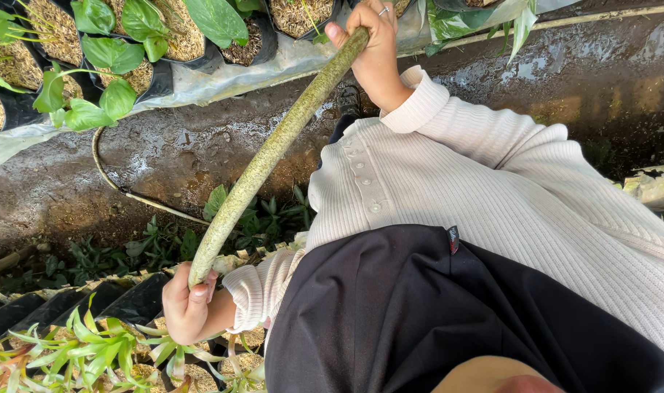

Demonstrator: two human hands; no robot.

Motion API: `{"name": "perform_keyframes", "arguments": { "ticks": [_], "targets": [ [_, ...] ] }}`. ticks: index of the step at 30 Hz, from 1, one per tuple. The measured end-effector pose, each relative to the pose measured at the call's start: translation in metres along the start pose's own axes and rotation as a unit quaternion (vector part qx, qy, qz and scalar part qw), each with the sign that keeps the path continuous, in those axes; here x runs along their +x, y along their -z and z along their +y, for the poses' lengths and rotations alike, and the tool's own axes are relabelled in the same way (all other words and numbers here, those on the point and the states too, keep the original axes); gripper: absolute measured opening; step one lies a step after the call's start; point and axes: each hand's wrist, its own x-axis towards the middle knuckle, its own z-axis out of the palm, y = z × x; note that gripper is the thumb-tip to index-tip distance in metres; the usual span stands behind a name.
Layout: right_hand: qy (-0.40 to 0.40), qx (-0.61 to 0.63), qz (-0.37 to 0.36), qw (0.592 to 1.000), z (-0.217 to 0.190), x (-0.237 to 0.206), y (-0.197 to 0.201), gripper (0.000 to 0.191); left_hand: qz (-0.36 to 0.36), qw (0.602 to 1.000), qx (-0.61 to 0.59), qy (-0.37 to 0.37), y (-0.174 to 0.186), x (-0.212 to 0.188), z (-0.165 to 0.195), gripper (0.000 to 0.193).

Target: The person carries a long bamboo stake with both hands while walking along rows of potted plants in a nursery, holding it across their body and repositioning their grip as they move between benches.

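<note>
Ground: wet, dark muddy path (165,156) across the middle of the view, glistening in patches.
Clothing: cream ribbed sweater (521,189) and black skirt (419,313) fill the 3 to 6 o'clock part.
Upper plants: black grow bags (157,76) with broad green leaves (117,51) at 10 to 12 o'clock, standing on pale plastic sheeting (223,80).
Lower plants: black bags with thin, spiky leaves (85,349) at 7 to 8 o'clock.
Hose: thick, mottled green hose (274,145) running slantwise from 7 o'clock up to 12 o'clock.
Thin pipe: slim pale tube (128,193) curving over the mud at 9 o'clock.
Left hand (186,306): closed around the hose's lower end at 7 o'clock.
Right hand (372,40): fingers wrapped around the hose's upper end at 12 o'clock; a ring (384,10) on one finger.
</note>
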Motion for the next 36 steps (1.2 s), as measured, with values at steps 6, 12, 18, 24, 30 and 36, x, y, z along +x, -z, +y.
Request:
{"name": "perform_keyframes", "arguments": {
  "ticks": [6, 12, 18, 24, 30, 36],
  "targets": [
    [-0.025, -0.004, -0.011, 1.0, -0.005, -0.007, -0.003, 0.047, 0.007, 1.0, 0.006, -0.001, 0.0, -0.005, 0.001, 0.054],
    [-0.001, 0.001, 0.003, 1.0, 0.004, 0.008, 0.005, 0.05, -0.022, 1.0, 0.004, -0.001, 0.0, 0.004, 0.001, 0.055],
    [0.032, -0.004, 0.002, 0.999, -0.013, 0.014, -0.009, 0.052, 0.024, 1.0, 0.007, -0.015, -0.003, -0.012, 0.002, 0.055],
    [0.061, 0.053, -0.002, 0.997, -0.036, 0.024, -0.033, 0.051, 0.063, 0.996, 0.04, -0.047, 0.0, -0.037, 0.001, 0.058],
    [0.075, 0.043, 0.0, 0.996, -0.041, 0.037, -0.044, 0.051, 0.081, 0.996, 0.007, -0.035, 0.002, -0.044, -0.002, 0.062],
    [0.071, 0.033, -0.007, 0.997, -0.031, 0.039, -0.042, 0.049, 0.074, 0.997, 0.023, -0.03, 0.002, -0.03, 0.002, 0.059]
  ]
}}
